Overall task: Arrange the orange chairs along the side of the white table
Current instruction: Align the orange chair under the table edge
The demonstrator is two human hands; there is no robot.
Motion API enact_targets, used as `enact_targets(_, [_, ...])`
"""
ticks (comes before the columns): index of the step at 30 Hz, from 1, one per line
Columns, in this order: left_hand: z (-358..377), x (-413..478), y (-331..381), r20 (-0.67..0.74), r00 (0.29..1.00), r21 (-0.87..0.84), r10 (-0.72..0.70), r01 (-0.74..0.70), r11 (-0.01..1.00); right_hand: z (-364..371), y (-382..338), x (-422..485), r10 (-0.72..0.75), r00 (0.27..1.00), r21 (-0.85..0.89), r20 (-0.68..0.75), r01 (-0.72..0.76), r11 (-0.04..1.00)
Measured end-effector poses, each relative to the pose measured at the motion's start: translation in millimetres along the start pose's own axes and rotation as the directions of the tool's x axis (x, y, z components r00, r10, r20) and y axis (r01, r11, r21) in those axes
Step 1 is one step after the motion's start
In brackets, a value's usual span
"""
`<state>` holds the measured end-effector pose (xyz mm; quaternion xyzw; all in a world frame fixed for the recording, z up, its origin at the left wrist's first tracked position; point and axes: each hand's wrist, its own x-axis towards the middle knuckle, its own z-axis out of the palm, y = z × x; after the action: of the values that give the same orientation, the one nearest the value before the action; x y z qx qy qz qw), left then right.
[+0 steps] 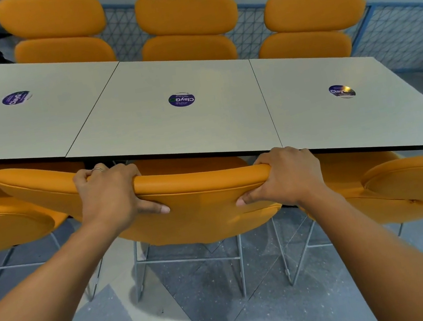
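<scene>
Gripping the top rim of the middle orange chair (pixel 206 200) with both hands, I have the left hand (pixel 111 194) curled over the backrest toward its 9 o'clock end. The right hand (pixel 288 175) is wrapped over the 3 o'clock end. On each, the fingers hook over the far side and the thumb presses into the near face. This chair stands at the 6 o'clock side of the white table (pixel 171 130), its seat tucked under the near edge and its backrest just beside that edge; whether they touch I cannot tell.

A left orange chair (pixel 5 223) sits at 9 o'clock of it and a right orange chair (pixel 418 181) at 3 o'clock. Three far orange chairs (pixel 185 13) line the 12 o'clock side.

I judge the padding soft, since it dimples under the right thumb. The smooth, leather-like cover (it has a slight sheen) could let a loose palm slide. The thin metal frame (pixel 238 262) suggests a fairly light chair, though its legs may scrape or catch on the speckled floor (pixel 202 316). A wide two-handed hold on the rim seems the best purchase for steering it square to the table.
</scene>
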<state>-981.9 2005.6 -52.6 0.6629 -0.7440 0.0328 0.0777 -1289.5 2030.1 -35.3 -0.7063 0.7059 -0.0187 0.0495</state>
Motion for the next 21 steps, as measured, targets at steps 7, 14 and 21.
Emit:
enact_targets(7, [-2, -1, -1, 0.016, 1.000, -0.021, 0.002, -0.002, 1.000, 1, 1, 0, -0.039, 0.999, -0.012, -0.013, 0.039, 0.999])
enact_targets(14, [-5, -2, 7, 0.021, 0.998, -0.056, -0.051, 0.052, 0.997, 3, 9, 5, -0.063, 0.997, 0.008, -0.054, 0.064, 0.998])
enact_targets(21, [0, 3, 25, -0.005, 0.998, -0.052, -0.063, 0.063, 0.997, -2, 26, 17, -0.064, 0.997, 0.026, -0.038, 0.065, 0.998])
